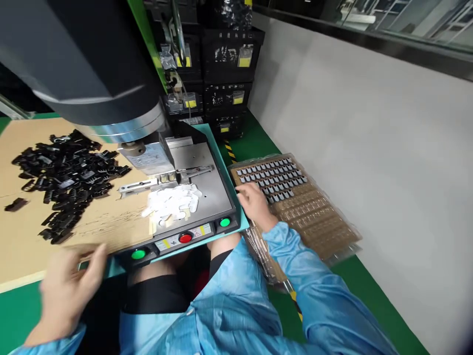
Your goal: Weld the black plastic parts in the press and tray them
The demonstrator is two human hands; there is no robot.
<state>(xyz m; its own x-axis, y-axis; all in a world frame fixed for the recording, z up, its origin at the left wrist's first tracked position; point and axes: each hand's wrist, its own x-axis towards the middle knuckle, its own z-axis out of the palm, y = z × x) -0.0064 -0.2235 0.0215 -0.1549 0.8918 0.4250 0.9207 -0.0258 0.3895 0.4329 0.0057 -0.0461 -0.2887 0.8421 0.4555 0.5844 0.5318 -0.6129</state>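
Observation:
My right hand [254, 202] reaches down to the right of the machine onto a brown blister tray [314, 212], its fingers closed over the rows of small grey parts [273, 175] at the tray's near-left edge; whether it holds one is hidden. My left hand [70, 286] is blurred, hovering with fingers spread above the front edge of the tan board [22, 231], near the left green button [138, 254]. It holds nothing I can see. A heap of black plastic clips [68, 180] lies on the board. White small pieces [172, 202] lie on the machine's metal plate [210, 187].
A large grey press head [96, 74] hangs over the plate. The front panel carries a red button [185, 238] and a second green button [224, 222]. Black crates [229, 69] are stacked behind. A pale wall [369, 138] stands at right, green floor [354, 286] below.

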